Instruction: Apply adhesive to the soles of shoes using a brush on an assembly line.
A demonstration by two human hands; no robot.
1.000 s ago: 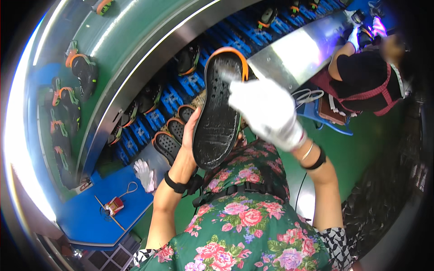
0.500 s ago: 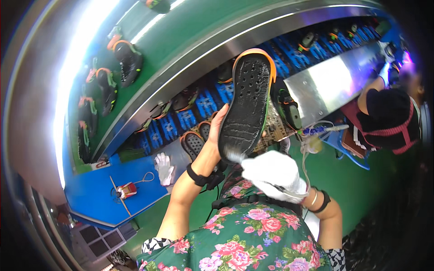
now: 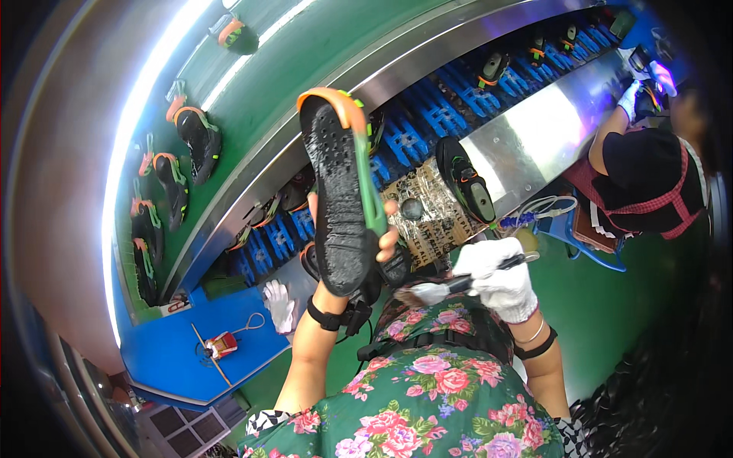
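My bare left hand (image 3: 388, 241) is closed round a shoe sole (image 3: 340, 210), its fingers curling over the right side. The sole stands nearly upright with its black face toward me, glossy and wet-looking in patches. An orange and green rim runs along its top and right edge. My right hand (image 3: 500, 278), in a white glove, grips a brush (image 3: 458, 285) with a dark handle. Its pale bristles point left, below the sole and apart from it. Behind my hands, a black shoe (image 3: 466, 182) lies beside a tape-covered cardboard piece (image 3: 439, 229) bearing a small round dish (image 3: 412, 208).
Blue racks (image 3: 443, 114) holding shoe parts line the metal-edged conveyor. Several shoes (image 3: 197, 137) rest on the green upper belt. At left, a blue table (image 3: 164, 343) carries a white glove (image 3: 280, 305). A co-worker (image 3: 645, 179) sits at right near a blue stool (image 3: 580, 248).
The brush has come off the sole and moved right with my right hand. My left hand has shifted the sole left and turned it, so its green side shows.
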